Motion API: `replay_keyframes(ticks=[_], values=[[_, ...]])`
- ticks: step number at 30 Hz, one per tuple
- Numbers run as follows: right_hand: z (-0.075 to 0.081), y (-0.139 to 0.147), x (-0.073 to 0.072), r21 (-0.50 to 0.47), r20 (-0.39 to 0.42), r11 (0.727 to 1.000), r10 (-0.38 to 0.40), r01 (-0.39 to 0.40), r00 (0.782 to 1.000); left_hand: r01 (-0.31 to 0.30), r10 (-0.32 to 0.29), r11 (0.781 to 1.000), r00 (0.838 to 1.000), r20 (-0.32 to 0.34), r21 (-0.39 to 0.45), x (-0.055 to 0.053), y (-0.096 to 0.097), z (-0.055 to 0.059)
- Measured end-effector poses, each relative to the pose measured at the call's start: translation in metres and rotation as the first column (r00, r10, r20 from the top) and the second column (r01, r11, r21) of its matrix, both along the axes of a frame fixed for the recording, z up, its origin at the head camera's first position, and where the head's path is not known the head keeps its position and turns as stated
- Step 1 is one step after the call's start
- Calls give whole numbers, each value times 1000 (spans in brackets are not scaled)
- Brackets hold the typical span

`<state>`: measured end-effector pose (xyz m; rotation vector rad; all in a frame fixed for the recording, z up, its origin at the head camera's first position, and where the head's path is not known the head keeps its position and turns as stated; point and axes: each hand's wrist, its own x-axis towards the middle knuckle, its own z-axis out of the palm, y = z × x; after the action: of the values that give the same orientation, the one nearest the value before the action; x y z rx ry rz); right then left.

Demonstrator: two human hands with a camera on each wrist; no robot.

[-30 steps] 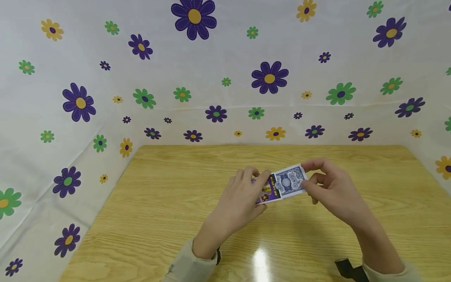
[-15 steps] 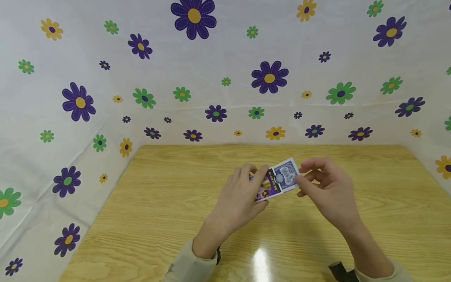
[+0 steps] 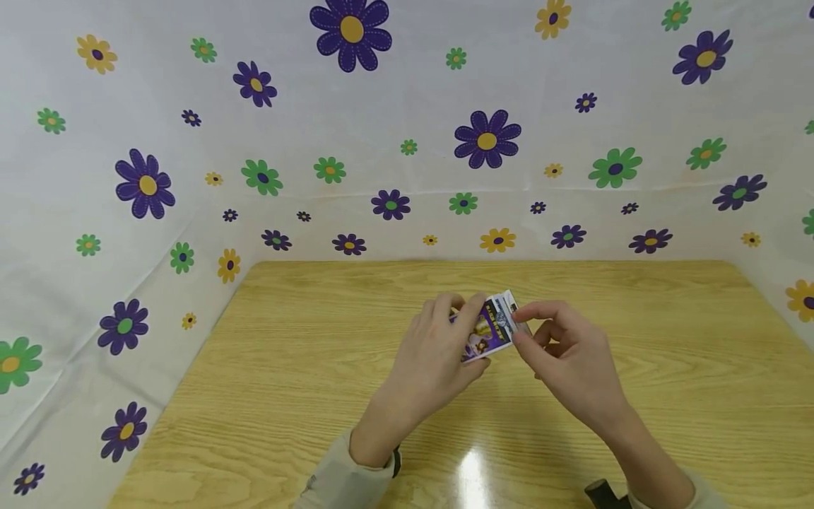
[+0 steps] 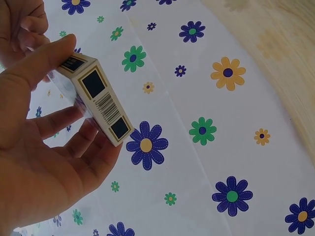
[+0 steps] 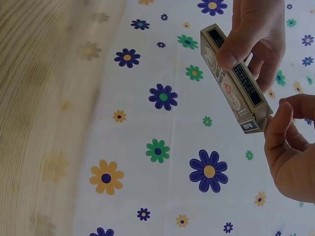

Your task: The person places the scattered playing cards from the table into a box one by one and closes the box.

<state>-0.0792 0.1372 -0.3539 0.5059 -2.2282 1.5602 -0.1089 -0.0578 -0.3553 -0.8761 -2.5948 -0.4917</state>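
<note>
My left hand holds a playing card box a little above the table, fingers along the far edge and thumb along the near one. The face turned up is purple and yellow, with a strip of blue-patterned card showing at its right end. At that end, my right hand pinches the white end flap with thumb and index finger. One narrow end of the box bears a barcode in the left wrist view. The right wrist view shows the box's side tilted, with the right fingertips at its lower corner.
Beneath the hands lies a wood-grain table. A white cloth printed with purple, green and yellow flowers hangs behind it and at the sides. A black strap piece sits by the right cuff.
The blue-backed cards have slid leftward into the box, leaving only a narrow strip showing. My right hand has moved left to the box's end; the left hand has stayed nearly still.
</note>
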Motion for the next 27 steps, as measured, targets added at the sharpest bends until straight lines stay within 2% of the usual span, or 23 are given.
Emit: replay_keyframes(ticks=[3,8,12,15,17,19,21,23,24,26,27], values=[[0,1,0,86,-47,996,-6,10,999,-2,2,1000,1000,-9,-2,0,0,0],[-2,3,-2,236,-193,971,13,34,981,-13,13,1000,1000,-24,-11,-1,0,0],[-2,4,-5,245,-297,968,15,61,955,-23,23,1000,999,-27,-9,-1,0,0],[-2,4,-5,213,-312,971,-42,113,949,-38,38,999,999,-12,-7,-1,0,0],[-2,4,-4,203,-229,970,-83,131,970,-57,57,998,998,2,1,-1,1,0],[-1,2,-3,182,-75,978,-84,97,994,-79,78,997,997,15,24,0,1,0],[-1,-2,-2,114,107,993,-34,21,994,-106,105,993,994,15,57,0,2,-1],[-2,-6,-1,-20,265,999,53,-49,963,-134,134,986,991,4,99,0,5,-2],[-3,-9,-1,-94,316,993,97,-70,944,-147,148,982,989,-2,117,1,6,-3],[-5,-15,-1,-239,388,968,166,-76,906,-175,178,973,984,-11,148,2,10,-4],[-6,-18,-1,-298,404,953,185,-62,896,-184,189,970,982,-13,161,2,12,-5]])
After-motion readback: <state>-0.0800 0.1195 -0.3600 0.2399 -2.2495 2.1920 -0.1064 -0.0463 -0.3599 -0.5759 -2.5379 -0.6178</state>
